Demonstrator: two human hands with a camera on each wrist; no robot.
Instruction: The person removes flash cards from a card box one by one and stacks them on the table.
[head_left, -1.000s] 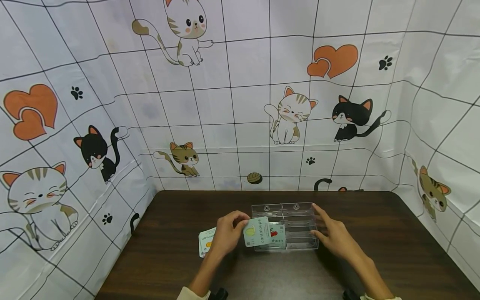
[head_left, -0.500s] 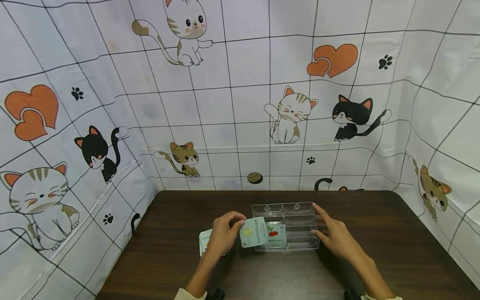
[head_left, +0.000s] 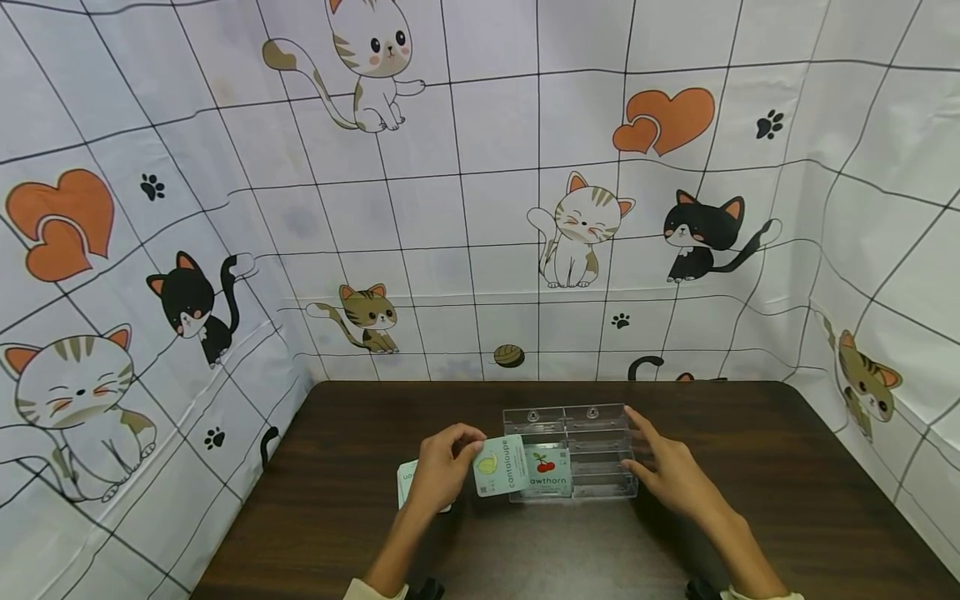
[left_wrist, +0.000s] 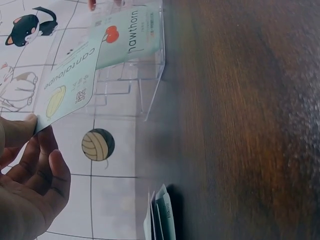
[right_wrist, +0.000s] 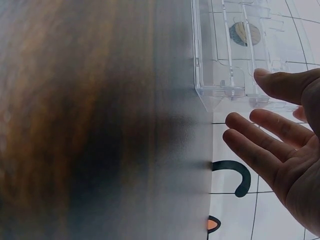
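Between thumb and fingers, my left hand (head_left: 441, 467) pinches a pale green cantaloupe card (head_left: 501, 465) by its left edge. The card is tilted, in front of the left side of a clear plastic tiered rack (head_left: 600, 446). In the left wrist view, the cantaloupe card (left_wrist: 72, 82) partly overlaps a hawthorn card (left_wrist: 131, 37) that stands in the rack. My right hand (head_left: 671, 471) is at the rack's right side, thumb and index finger at its edge. The right wrist view shows the other fingers of this hand (right_wrist: 287, 145) extended, away from the rack.
A small stack of similar cards (head_left: 407, 479) lies on the dark wooden table (head_left: 345, 433), partly hidden behind my left hand. Behind the table hangs a white gridded cloth (head_left: 495, 217) printed with cats and hearts.
My left hand has moved slightly left with the cantaloupe card, baring more of the hawthorn card. The right hand and the rack have stayed put.
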